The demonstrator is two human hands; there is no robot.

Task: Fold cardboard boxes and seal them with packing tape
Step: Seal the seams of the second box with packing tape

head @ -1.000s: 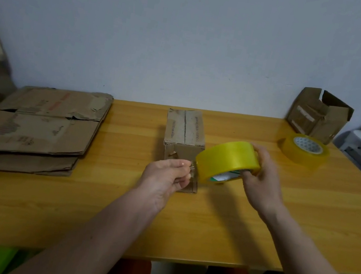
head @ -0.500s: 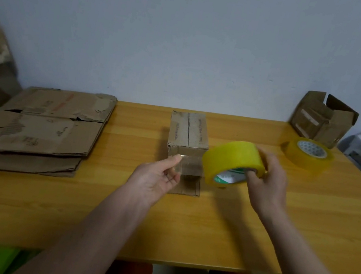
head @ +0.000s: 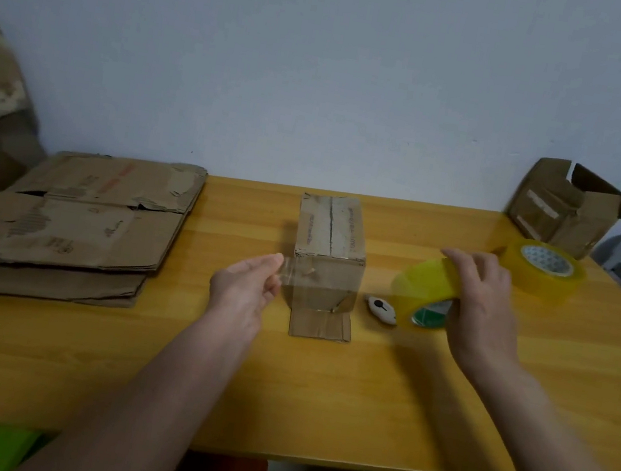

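Hands: left hand (head: 244, 292) pinching tape strip (head: 318, 277), right hand (head: 483, 309) gripping one of two tape rolls (head: 424, 291).

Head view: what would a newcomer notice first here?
A clear strip of tape stretched across the small cardboard box at table centre, pinched by the left hand and fed from the yellow tape roll held in the right hand. Flattened cardboard lies stacked at left.

A wooden table (head: 314, 400) against a plain pale wall (head: 327, 73).
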